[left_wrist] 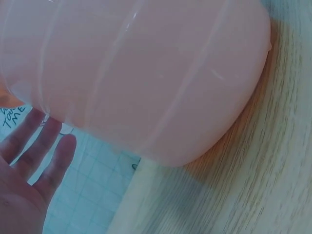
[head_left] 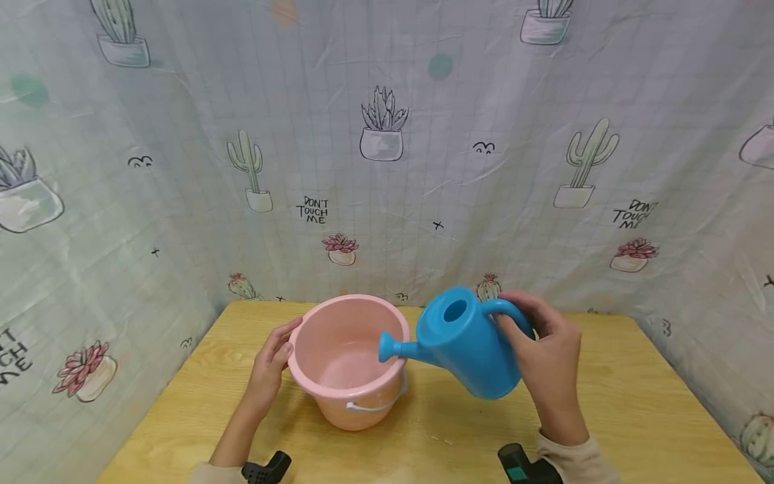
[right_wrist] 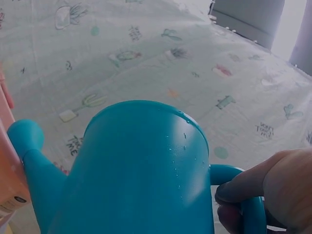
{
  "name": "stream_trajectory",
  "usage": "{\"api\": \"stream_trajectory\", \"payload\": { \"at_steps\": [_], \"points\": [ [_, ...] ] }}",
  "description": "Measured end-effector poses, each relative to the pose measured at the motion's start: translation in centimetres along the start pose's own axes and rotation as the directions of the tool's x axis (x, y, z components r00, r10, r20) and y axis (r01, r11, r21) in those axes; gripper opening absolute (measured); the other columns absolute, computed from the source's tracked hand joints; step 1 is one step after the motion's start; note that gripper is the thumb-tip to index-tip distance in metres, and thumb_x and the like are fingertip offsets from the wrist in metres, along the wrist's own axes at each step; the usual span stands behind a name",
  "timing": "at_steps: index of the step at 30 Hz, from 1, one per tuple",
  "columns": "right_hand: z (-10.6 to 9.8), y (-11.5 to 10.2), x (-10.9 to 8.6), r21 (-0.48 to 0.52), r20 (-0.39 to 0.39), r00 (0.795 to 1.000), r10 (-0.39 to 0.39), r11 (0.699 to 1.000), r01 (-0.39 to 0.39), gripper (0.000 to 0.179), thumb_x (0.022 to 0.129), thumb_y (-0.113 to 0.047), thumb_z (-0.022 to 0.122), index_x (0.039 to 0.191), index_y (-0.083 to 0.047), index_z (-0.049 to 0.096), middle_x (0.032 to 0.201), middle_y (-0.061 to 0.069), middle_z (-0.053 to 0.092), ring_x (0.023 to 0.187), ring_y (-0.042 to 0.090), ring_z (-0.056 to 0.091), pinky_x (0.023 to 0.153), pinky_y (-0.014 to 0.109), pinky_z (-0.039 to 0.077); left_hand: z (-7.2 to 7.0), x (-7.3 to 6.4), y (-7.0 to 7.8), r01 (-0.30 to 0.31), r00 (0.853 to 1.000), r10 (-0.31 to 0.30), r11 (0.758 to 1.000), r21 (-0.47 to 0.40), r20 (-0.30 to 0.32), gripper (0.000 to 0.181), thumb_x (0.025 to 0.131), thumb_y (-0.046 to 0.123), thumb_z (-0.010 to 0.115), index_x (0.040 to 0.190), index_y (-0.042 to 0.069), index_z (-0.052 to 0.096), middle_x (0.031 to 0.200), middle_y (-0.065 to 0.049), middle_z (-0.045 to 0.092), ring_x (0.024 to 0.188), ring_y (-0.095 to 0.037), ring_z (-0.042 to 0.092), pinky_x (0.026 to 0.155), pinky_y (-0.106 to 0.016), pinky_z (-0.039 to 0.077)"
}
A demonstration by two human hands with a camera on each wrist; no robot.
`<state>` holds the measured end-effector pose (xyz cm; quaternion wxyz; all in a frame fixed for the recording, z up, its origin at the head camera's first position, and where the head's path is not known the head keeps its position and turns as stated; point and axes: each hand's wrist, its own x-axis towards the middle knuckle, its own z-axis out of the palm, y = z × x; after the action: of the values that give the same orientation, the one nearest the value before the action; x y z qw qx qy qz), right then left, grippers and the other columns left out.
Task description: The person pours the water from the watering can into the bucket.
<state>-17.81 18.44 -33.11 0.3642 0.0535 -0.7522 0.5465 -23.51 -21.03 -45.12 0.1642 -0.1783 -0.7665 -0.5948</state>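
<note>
A pink bucket [head_left: 353,396] with a white handle stands upright on the table. My left hand [head_left: 272,356] rests against the left side of its rim. In the left wrist view the extended fingers [left_wrist: 58,156] touch the bucket's ribbed wall [left_wrist: 146,73]. My right hand [head_left: 547,343] grips the looped handle of a blue watering can [head_left: 474,349], held up to the right of the bucket. The can is tilted left, its spout over the bucket's right rim. No water stream shows at the spout. Droplets cling to the can's body [right_wrist: 141,165] in the right wrist view.
The wooden table [head_left: 611,396] carries small wet-looking marks in front of the bucket. A cloth printed with cacti [head_left: 423,175] hangs behind and at both sides of the table. Dark wrist devices [head_left: 266,469] sit at both forearms.
</note>
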Motion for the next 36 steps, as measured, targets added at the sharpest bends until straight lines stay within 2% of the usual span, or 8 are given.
{"api": "stream_trajectory", "payload": {
  "at_steps": [6,13,19,31,36],
  "points": [
    [0.13,0.19,-0.31,0.009,-0.017,1.000,0.009,1.000,-0.009,0.025,0.083,-0.003,0.072,0.108,-0.008,0.073,0.094,-0.017,0.069,0.088,-0.001,0.068,0.081,0.012,0.050,0.13,-0.69,-0.24,-0.025,1.000,0.025,0.999,-0.030,0.006,0.042,0.102,0.008,0.034,0.144,0.006,0.043,0.140,0.011,0.052,0.121,0.001,0.053,0.088,-0.019,0.049],
    [0.20,0.23,-0.44,-0.023,-0.061,0.997,0.045,0.999,-0.047,0.027,0.084,-0.004,0.072,0.111,-0.008,0.072,0.096,-0.023,0.066,0.091,-0.003,0.066,0.081,0.010,0.049,0.32,-0.81,-0.35,-0.028,1.000,0.028,0.999,-0.034,0.012,0.043,0.102,0.008,0.034,0.144,0.006,0.043,0.139,0.012,0.052,0.121,0.001,0.053,0.088,-0.020,0.049],
    [0.10,0.33,-0.64,-0.006,-0.063,0.997,0.052,0.999,-0.053,0.027,0.084,-0.002,0.072,0.110,-0.008,0.072,0.096,-0.021,0.067,0.091,-0.002,0.067,0.081,0.010,0.049,0.36,-0.89,-0.36,-0.049,0.998,0.050,0.998,-0.029,0.040,0.043,0.102,0.006,0.033,0.145,0.005,0.041,0.142,0.008,0.051,0.123,0.001,0.052,0.089,-0.021,0.049],
    [0.50,0.06,-0.02,0.038,-0.066,0.997,0.050,0.998,-0.047,0.026,0.085,-0.004,0.071,0.111,-0.008,0.071,0.097,-0.020,0.068,0.093,0.000,0.067,0.082,0.012,0.050,0.21,-0.04,0.07,-0.069,0.997,0.070,0.997,-0.028,0.031,0.043,0.102,0.007,0.033,0.145,0.005,0.041,0.144,0.002,0.050,0.124,0.001,0.051,0.090,-0.021,0.049],
    [0.76,0.01,0.04,0.052,-0.054,0.998,0.037,0.998,-0.035,0.027,0.084,-0.001,0.071,0.111,-0.006,0.071,0.097,-0.020,0.068,0.092,0.001,0.067,0.082,0.013,0.050,0.11,-0.01,0.04,-0.054,0.998,0.054,0.998,-0.024,0.017,0.043,0.102,0.006,0.033,0.144,0.006,0.042,0.142,0.006,0.052,0.123,0.001,0.052,0.090,-0.021,0.049]
  ]
}}
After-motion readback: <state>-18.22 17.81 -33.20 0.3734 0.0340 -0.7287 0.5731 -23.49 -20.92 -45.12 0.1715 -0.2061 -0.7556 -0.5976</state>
